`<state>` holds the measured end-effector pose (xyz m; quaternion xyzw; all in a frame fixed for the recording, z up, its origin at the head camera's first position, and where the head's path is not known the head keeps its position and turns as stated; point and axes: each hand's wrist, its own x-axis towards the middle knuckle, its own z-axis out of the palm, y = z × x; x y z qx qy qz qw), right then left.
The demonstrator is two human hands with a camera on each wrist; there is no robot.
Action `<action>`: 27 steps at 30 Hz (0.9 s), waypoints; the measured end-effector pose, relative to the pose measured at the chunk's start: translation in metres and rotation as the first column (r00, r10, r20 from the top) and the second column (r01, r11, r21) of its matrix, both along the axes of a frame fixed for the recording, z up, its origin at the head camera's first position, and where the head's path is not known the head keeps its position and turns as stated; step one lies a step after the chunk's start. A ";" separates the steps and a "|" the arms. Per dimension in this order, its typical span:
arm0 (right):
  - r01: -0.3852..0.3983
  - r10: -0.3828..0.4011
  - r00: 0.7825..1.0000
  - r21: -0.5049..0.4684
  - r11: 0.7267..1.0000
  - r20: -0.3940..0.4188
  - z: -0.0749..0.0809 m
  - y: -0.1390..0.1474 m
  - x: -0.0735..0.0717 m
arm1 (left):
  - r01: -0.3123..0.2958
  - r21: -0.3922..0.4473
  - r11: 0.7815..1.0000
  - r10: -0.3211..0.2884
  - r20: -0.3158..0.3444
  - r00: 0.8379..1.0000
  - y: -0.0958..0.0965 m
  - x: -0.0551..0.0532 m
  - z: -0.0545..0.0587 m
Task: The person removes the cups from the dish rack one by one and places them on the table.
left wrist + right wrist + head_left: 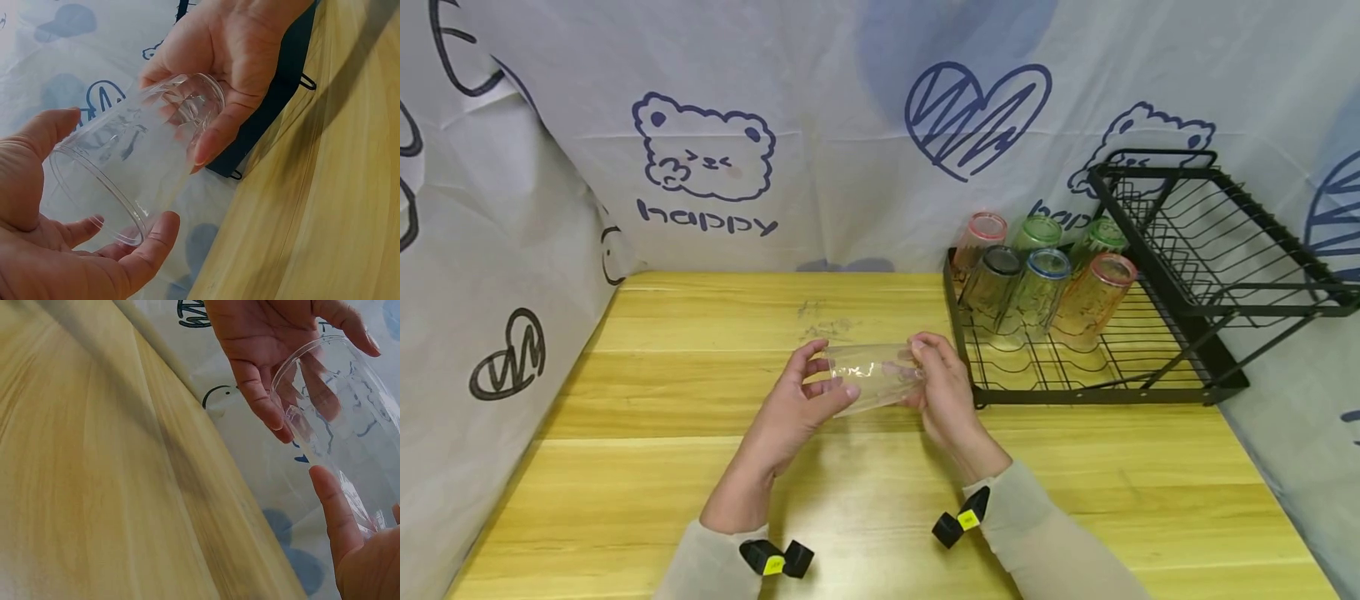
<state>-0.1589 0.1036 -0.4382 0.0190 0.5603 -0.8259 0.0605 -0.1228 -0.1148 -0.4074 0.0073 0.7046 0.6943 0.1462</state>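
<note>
fingers (156,240) of the left hand (793,408) curl round the open rim end of a clear glass (874,377), thumb on one side and fingertips on the other. the right hand (943,392) grips the glass's base end the same way, thumb and fingers wrapped about it. the glass lies on its side between the two hands, lifted above the bench (700,475) near its middle, mouth toward the left hand. just right of the right hand stands a black wire rack (1187,250) on the bench; on its lower tier six tinted glasses (1037,275) lean close together, with rims of pink, green, dark, blue and orange. a pale cloth (820,133) printed with a bear, a heart and the word "happy" hangs behind and round the sides of the bench.
</note>
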 end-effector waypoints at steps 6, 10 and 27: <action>-0.027 0.027 1.000 -0.012 1.000 0.012 -0.003 0.000 0.001 | 0.001 -0.056 0.998 -0.002 -0.009 1.000 0.000 0.001 0.002; -0.043 0.043 0.999 -0.032 0.999 0.026 -0.004 -0.001 0.002 | 0.016 -0.056 0.998 -0.018 -0.025 1.000 0.001 0.001 0.003; -0.057 0.063 0.996 -0.081 0.995 0.065 -0.006 -0.004 0.003 | -0.037 -0.171 0.985 0.020 -0.099 0.995 0.008 0.002 0.010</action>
